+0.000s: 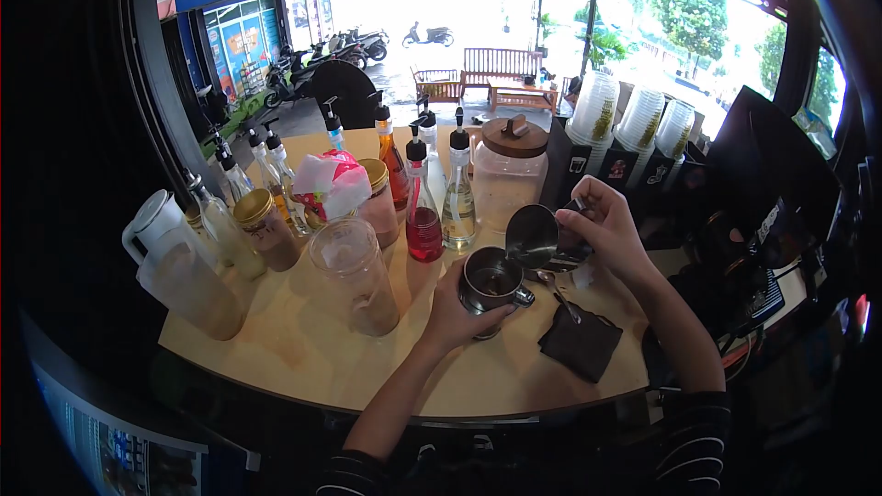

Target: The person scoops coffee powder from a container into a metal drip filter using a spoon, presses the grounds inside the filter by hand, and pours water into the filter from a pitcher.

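Nearest me, my left fingers (449, 288) wrap the near left side of the metal cup (493, 263), thumb across its near wall, holding it roughly upright just over or on the surface (276, 349); I can't tell which. The cup's mouth is uncovered, and its knob sticks out to the right, past my thumb. To the right lies a dark cloth (581, 342), with a spoon (562, 299) at its far edge.

A little farther, my right fingers (575, 220) clench the handle side of the jug (532, 235). It tips left, its lip at the cup's far right rim. I judge this to be the pouring step, though I can't make out a stream. The move calls for a steady cup, the lip over its mouth and a gentle tilt, or liquid could miss the rim.

Beyond stand the red bottle (424, 235) and the wooden-lidded jar (511, 188), both clear of my fingers.
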Demonstrator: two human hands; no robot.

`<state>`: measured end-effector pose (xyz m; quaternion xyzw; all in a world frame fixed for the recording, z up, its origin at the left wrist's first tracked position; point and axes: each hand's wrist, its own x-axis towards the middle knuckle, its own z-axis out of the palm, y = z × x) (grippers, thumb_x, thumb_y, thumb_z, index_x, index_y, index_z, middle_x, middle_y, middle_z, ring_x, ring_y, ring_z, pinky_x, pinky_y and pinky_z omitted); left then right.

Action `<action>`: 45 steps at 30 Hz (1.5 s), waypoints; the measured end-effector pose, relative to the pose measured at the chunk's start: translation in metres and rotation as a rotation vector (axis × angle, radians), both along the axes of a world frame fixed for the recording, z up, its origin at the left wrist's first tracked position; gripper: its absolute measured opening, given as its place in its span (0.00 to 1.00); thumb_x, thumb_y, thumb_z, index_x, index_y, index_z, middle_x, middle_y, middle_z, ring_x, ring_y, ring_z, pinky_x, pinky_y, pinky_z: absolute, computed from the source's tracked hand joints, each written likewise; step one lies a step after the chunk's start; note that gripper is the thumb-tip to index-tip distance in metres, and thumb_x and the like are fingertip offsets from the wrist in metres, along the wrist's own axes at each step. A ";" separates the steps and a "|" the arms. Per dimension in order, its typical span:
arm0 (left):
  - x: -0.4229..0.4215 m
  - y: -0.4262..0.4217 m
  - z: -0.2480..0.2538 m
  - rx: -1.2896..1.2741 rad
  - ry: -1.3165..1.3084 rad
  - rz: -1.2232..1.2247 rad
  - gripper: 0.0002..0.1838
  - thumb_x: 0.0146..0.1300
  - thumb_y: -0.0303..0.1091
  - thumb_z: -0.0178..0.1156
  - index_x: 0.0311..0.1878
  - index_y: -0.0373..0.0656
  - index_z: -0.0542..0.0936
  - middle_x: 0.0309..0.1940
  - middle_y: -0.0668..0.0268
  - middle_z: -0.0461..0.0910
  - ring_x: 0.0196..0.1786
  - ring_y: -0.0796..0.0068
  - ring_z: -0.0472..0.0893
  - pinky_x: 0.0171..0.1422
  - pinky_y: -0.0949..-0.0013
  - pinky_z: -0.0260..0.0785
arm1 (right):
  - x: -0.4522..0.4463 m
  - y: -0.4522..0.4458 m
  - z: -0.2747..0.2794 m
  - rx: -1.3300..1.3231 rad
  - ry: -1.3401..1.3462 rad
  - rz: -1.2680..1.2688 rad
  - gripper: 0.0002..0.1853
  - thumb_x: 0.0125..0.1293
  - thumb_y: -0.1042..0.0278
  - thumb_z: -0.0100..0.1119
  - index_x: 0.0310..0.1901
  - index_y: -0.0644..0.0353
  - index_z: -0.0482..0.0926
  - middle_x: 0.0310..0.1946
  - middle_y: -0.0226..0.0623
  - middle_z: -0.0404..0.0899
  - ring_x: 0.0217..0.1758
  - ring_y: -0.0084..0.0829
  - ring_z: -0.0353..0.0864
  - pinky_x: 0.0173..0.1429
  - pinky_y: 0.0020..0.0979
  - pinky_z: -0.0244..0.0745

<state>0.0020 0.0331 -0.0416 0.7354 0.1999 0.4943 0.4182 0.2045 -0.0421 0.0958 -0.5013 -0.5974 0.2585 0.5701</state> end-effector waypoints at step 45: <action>0.001 -0.005 0.006 -0.030 -0.005 -0.011 0.42 0.38 0.40 0.79 0.58 0.37 0.71 0.48 0.57 0.80 0.52 0.66 0.81 0.60 0.64 0.71 | -0.023 -0.001 0.021 -0.070 -0.252 -0.060 0.13 0.58 0.74 0.66 0.33 0.58 0.67 0.23 0.17 0.60 0.26 0.08 0.54 0.29 0.17 0.50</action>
